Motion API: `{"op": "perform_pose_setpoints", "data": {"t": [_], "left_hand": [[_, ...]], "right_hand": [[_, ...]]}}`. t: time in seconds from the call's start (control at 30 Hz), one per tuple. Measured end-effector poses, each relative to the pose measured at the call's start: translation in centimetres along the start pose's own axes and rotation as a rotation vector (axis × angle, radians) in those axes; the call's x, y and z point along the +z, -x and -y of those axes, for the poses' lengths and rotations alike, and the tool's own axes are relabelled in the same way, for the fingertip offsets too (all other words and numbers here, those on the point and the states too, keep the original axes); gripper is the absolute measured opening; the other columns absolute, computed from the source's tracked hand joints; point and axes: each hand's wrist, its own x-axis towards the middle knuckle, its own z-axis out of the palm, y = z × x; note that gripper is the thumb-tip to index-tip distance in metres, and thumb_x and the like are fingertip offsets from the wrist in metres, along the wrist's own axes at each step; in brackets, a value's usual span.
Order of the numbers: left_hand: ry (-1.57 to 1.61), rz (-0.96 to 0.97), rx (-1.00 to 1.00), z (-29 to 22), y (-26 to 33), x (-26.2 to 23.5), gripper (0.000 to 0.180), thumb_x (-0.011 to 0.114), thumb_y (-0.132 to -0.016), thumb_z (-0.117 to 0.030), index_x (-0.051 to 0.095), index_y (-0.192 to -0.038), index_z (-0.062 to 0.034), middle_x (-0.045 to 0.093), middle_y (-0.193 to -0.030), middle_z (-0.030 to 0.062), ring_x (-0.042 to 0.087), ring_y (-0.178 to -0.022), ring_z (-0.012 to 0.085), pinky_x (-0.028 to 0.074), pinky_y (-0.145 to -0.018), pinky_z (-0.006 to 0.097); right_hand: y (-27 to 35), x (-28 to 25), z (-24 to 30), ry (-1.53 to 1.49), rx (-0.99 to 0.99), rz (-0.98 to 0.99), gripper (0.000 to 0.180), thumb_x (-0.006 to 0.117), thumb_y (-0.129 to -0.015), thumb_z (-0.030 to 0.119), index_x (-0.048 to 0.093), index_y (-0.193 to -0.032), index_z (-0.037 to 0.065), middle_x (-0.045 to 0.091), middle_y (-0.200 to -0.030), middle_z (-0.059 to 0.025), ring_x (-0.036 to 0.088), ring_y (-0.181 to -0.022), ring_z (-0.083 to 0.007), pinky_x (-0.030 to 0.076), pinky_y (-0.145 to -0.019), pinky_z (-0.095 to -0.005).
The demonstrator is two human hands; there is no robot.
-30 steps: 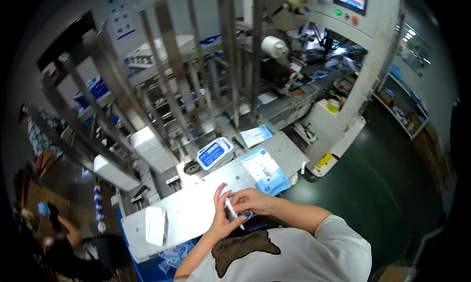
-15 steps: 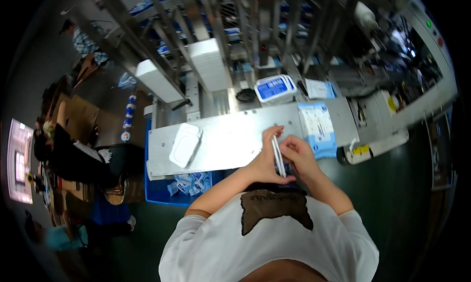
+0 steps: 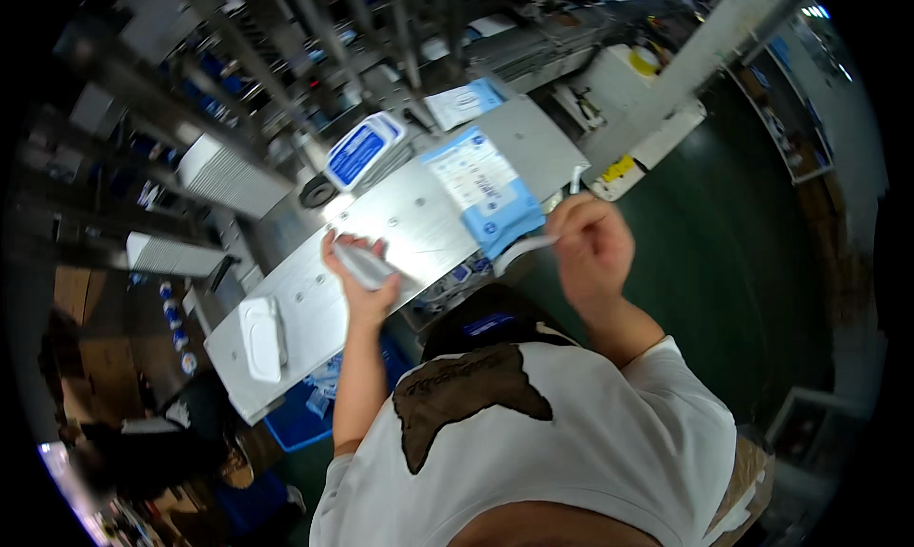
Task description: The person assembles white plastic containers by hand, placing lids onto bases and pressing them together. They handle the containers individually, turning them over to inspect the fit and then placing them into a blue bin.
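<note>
My left hand point(image 3: 362, 295) is closed around a thin white plastic lid point(image 3: 366, 264) above the metal work plate point(image 3: 319, 304). Off to the right, my right hand point(image 3: 595, 252) pinches a narrow white strip point(image 3: 524, 250), which curls out toward the blue-and-white wipes pack point(image 3: 486, 190). That pack lies on the plate between my hands, toward its right end. At the left end rests a small pile of white lids point(image 3: 262, 338). Behind the plate stands a stack of white lids with a blue label point(image 3: 362, 155) on top.
Metal rails hold tall stacks of white lids point(image 3: 228, 178) at the back left. A second flat pack point(image 3: 465, 102) lies at the far edge. Below the plate is a blue bin point(image 3: 303, 431) with crumpled packs. A white machine arm point(image 3: 657, 147) stands right.
My view has turned right. My hands, together around the lid before, are now apart: the left keeps the lid, while the right has moved away rightward with a white strip.
</note>
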Motion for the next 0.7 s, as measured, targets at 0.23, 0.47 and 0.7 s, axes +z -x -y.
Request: {"op": "perform_pose_setpoints", "data": {"t": [0.23, 0.47, 0.7], "left_hand": [[0.363, 0.131, -0.282, -3.6, 0.8, 1.8, 0.122, 0.084, -0.061, -0.051, 0.013, -0.154, -0.0144, 0.026, -0.148, 0.0057, 0.045, -0.129, 0.0252, 0.040, -0.109, 0.050], [0.488, 0.037, -0.270, -4.3, 1.6, 1.1, 0.103, 0.063, -0.074, -0.068, 0.024, -0.150, -0.0094, 0.037, -0.146, 0.0130, 0.043, -0.130, 0.0338, 0.034, -0.108, 0.059], [0.328, -0.195, 0.188, -13.9, -0.9, -14.6, 0.095, 0.052, -0.080, -0.073, 0.040, -0.136, 0.0034, 0.047, -0.135, 0.0233, 0.049, -0.122, 0.0372, 0.040, -0.104, 0.049]], "right_hand": [[-1.3, -16.3, -9.0, 0.450, 0.476, -0.512, 0.014, 0.069, -0.085, 0.012, 0.064, -0.095, 0.002, 0.060, -0.085, -0.0002, 0.051, -0.072, -0.0077, 0.041, -0.064, -0.0236], [0.2, -17.4, -13.1, 1.183, 0.253, -0.467, 0.034, 0.078, -0.075, 0.019, 0.061, -0.102, 0.007, 0.050, -0.081, -0.0025, 0.048, -0.065, -0.0125, 0.042, -0.060, -0.0275], [0.5, -20.9, -13.4, 0.509, 0.492, -0.449, 0.027, 0.075, -0.078, 0.006, 0.063, -0.102, 0.009, 0.048, -0.084, 0.0002, 0.048, -0.071, -0.0096, 0.040, -0.062, -0.0235]]}}
